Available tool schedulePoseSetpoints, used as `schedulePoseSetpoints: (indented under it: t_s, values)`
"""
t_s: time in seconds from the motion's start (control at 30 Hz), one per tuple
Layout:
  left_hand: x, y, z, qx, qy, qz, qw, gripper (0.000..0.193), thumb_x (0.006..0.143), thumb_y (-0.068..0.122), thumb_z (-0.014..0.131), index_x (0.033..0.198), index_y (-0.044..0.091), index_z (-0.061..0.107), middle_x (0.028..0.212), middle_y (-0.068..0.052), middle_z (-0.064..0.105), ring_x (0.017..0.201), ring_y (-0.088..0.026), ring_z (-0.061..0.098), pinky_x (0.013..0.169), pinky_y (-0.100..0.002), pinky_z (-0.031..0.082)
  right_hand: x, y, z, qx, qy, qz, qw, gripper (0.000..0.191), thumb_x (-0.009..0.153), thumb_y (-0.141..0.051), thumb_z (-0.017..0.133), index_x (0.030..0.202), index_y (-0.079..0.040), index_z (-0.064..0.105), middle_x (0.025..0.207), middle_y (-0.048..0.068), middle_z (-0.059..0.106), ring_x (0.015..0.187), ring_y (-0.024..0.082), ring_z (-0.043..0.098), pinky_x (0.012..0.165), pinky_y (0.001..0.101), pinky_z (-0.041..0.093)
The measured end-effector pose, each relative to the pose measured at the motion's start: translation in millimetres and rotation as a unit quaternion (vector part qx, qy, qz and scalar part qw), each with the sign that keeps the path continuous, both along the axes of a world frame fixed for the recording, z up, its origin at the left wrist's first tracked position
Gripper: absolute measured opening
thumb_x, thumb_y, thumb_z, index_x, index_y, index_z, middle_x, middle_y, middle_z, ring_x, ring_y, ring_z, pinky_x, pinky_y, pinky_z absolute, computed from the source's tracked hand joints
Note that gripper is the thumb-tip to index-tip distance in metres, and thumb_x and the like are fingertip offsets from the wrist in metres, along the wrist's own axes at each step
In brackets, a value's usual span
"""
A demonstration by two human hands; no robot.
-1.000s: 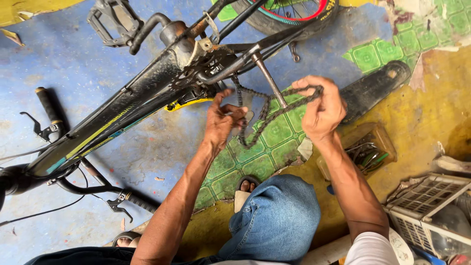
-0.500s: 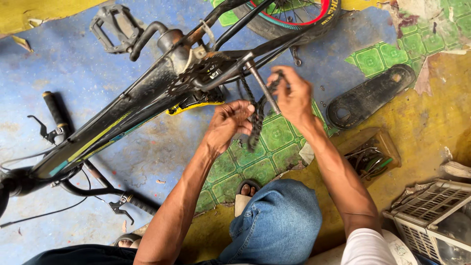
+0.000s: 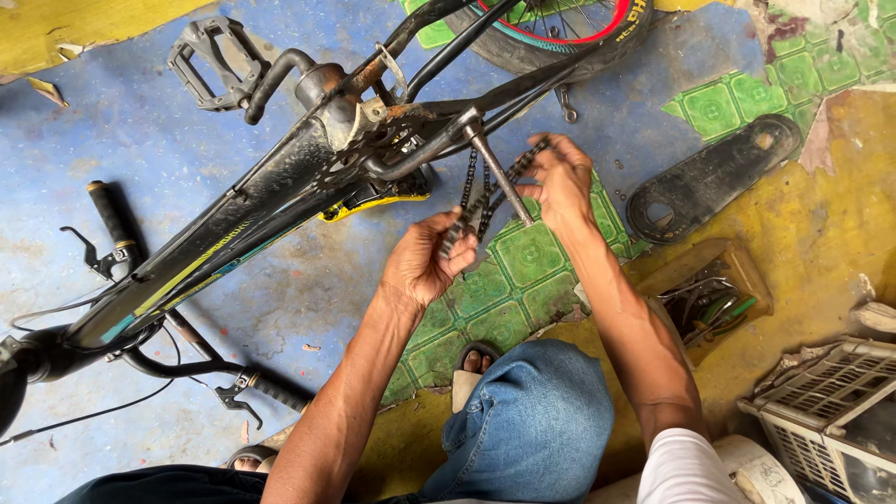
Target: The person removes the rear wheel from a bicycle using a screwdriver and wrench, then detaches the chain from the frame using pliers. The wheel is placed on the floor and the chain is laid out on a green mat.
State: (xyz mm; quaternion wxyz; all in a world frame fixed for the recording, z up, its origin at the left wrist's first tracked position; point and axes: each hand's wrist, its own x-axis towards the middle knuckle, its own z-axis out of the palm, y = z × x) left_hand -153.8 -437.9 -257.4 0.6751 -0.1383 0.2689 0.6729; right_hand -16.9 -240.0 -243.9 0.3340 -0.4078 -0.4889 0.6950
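Note:
A black bicycle frame (image 3: 243,210) lies upside down across the blue floor, its pedal (image 3: 207,61) at the top left and a red-rimmed wheel (image 3: 569,28) at the top. Next to its crank arm (image 3: 499,177), both my hands hold a dark bicycle chain (image 3: 481,191). My left hand (image 3: 425,261) pinches the chain's lower end. My right hand (image 3: 560,182) grips the upper part, close to the frame tubes. The chain hangs in a doubled strand between them.
A black chain guard (image 3: 714,173) lies on the floor to the right. A small wooden box of tools (image 3: 709,299) sits below it, and a white plastic crate (image 3: 826,411) at the lower right. Handlebars with brake levers (image 3: 112,243) lie at the left. My knee in jeans (image 3: 532,429) is at the bottom.
My right hand has moved left and up from a spread position towards the frame, bringing the chain together into a tighter bundle beside the crank. My left hand stayed nearly in place.

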Motion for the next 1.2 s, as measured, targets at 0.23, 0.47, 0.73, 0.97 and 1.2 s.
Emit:
schedulePoseSetpoints:
  t_s: [0.23, 0.47, 0.73, 0.97, 1.2]
  values:
    - [-1.1, 10.8, -22.0, 0.061, 0.229, 0.120, 0.964, 0.042, 0.109, 0.040, 0.055, 0.119, 0.000, 0.064, 0.106, -0.011, 0.069, 0.097, -0.024, 0.063, 0.080, -0.041, 0.050, -0.4, -21.3, 35.9, -0.045, 0.156, -0.050, 0.985, 0.014, 0.097, -0.004, 0.051, 0.107, -0.002, 0.061, 0.094, 0.013, 0.068, 0.082, 0.024, 0.072, 0.063, 0.0416, 0.066]
    - [14.2, 19.4, -33.2, 0.117, 0.253, 0.195, 0.940, 0.048, 0.108, 0.041, 0.054, 0.130, -0.001, 0.063, 0.127, -0.014, 0.064, 0.120, -0.025, 0.059, 0.105, -0.041, 0.044, 5.0, -50.5, 46.1, -0.091, 0.223, -0.089, 0.966, 0.013, 0.098, -0.006, 0.052, 0.109, -0.006, 0.060, 0.096, 0.011, 0.065, 0.090, 0.023, 0.069, 0.075, 0.0456, 0.066]
    - [11.1, 9.2, 12.7, -0.023, 0.524, 0.040, 0.851, 0.050, 0.091, 0.026, 0.072, 0.135, 0.005, 0.061, 0.110, -0.010, 0.074, 0.100, -0.021, 0.069, 0.097, -0.037, 0.053, -0.3, -54.3, 64.3, -0.065, 0.227, -0.072, 0.969, 0.011, 0.098, -0.005, 0.051, 0.106, -0.007, 0.059, 0.096, 0.010, 0.065, 0.092, 0.022, 0.069, 0.073, 0.0472, 0.066]
    - [-3.2, 9.2, 40.4, -0.122, 0.627, -0.040, 0.769, 0.041, 0.092, 0.032, 0.076, 0.119, 0.002, 0.071, 0.095, -0.016, 0.081, 0.071, -0.024, 0.069, 0.067, -0.038, 0.055, 0.6, -42.3, 70.8, 0.170, 0.204, -0.001, 0.964, 0.019, 0.093, 0.011, 0.052, 0.106, -0.003, 0.057, 0.102, 0.018, 0.066, 0.098, 0.027, 0.070, 0.092, 0.0481, 0.064]
    - [18.0, 11.2, 29.5, -0.005, 0.725, 0.146, 0.673, 0.027, 0.103, 0.023, 0.076, 0.119, 0.001, 0.079, 0.102, -0.016, 0.081, 0.121, -0.023, 0.063, 0.095, -0.034, 0.051, 14.8, 9.3, 49.8, -0.055, 0.204, -0.024, 0.977, 0.016, 0.088, 0.003, 0.048, 0.097, -0.006, 0.058, 0.092, 0.012, 0.065, 0.086, 0.024, 0.067, 0.073, 0.0463, 0.063]
